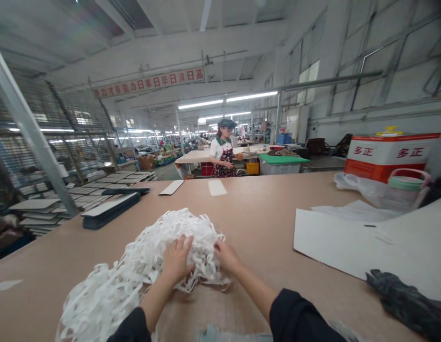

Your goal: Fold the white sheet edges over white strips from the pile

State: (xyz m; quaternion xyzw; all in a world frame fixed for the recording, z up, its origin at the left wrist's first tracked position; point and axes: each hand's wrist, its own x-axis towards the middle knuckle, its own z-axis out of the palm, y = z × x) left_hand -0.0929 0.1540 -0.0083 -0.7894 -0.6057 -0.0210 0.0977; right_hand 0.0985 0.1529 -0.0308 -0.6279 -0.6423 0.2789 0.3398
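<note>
in the head view, a big heap of white strips (142, 270) lies on the brown worktop (256, 223), near its front edge and a little to the left of the middle. the left hand (175, 260) rests flat on top of the heap, with the fingers spread and pressing into the strips. the right hand (225, 256) touches the right side of the same heap, with the fingers bent into the strips; i cannot tell if it really grips some of them. both arms wear dark sleeves (302, 316) and come in from the front edge. the heap continues down to the front left corner, where loose strips hang over each other. on the right part of the worktop lie large white sheets (348, 242), well apart from the hands, and a dark cloth (405, 299) lies on them near the front right corner. toward the far right corner stand a clear container with a green lid (407, 187) and a red and white box (387, 154). near the left edge is a stack of dark flat boards (111, 209), and two small white pieces (216, 187) lie near the far edge. behind the worktop a person in an apron (223, 152) stands at another table.
</note>
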